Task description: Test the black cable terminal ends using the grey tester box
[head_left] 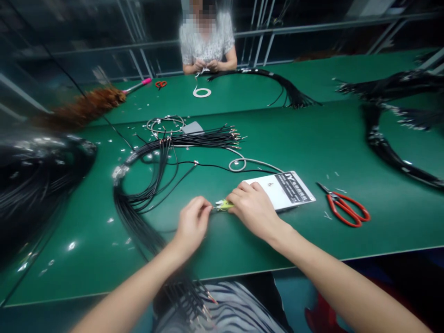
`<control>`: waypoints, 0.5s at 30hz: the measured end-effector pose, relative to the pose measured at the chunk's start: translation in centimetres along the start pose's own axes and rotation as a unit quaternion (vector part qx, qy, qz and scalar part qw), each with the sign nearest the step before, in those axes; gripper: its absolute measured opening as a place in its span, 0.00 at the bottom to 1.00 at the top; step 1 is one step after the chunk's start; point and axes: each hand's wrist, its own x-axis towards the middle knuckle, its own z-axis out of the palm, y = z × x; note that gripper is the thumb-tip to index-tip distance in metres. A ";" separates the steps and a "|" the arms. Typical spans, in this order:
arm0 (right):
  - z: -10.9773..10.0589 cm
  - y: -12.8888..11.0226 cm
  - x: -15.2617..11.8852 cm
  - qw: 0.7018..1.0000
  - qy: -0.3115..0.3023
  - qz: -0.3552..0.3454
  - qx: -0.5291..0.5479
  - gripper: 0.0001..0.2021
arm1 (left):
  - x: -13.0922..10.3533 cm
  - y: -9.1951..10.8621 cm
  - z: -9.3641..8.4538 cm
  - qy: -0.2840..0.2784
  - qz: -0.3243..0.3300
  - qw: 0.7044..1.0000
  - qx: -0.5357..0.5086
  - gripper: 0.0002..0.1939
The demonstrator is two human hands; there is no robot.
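Observation:
My left hand [194, 219] is closed, thumb and forefinger pinched on a thin wire at the tip of the yellow-green piece. My right hand [255, 206] is wrapped round that small yellow-green piece [225, 204], which has a pale, shiny front end pointing left; its kind is too small to make out. Behind my right hand lies a white box [277, 189] with a black printed label, partly covered by the hand. A curved bundle of black cables [120, 192] lies left of my hands, its lower ends hanging over the table edge onto my lap.
Red-handled scissors [347, 208] lie right of the box. Black cable bundles sit at far left [41, 180] and right [378, 138]. Across the green table [284, 129], a person [208, 44] handles white tape from a roll [201, 93]. A brown duster [93, 104] lies back left.

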 end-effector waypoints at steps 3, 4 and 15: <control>0.0 0.0 -0.1 1.000 0.007 0.001 -0.008 0.06 | 0.3 -0.2 0.4 0.003 0.008 1.000 0.018 0.08; 0.0 0.0 -0.1 1.000 0.008 0.000 -0.008 0.06 | 0.4 -0.2 0.6 0.003 0.009 1.000 0.023 0.08; 0.3 0.0 -0.2 1.000 0.020 0.001 -0.018 0.06 | 0.6 -0.6 1.2 -0.003 -0.007 1.000 0.025 0.08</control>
